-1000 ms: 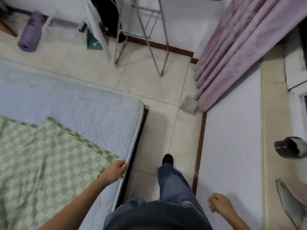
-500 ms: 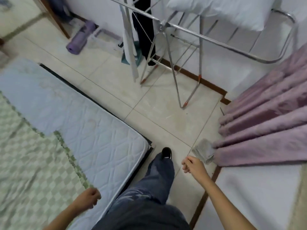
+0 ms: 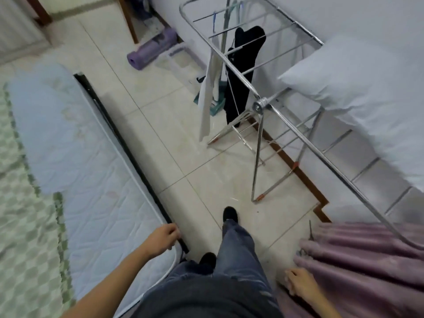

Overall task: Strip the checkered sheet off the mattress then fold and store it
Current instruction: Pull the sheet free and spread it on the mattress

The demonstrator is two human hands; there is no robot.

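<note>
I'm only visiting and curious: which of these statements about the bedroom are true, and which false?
1. The green-and-white checkered sheet covers the whole pale quilted mattress. False: a wide strip along the floor side lies bare.
2. A white pillow rests on the metal drying rack. True.
3. The rolled purple mat lies on the mattress. False: it lies on the tiled floor.
4. Neither the left hand nor the right hand holds the sheet. True.
</note>
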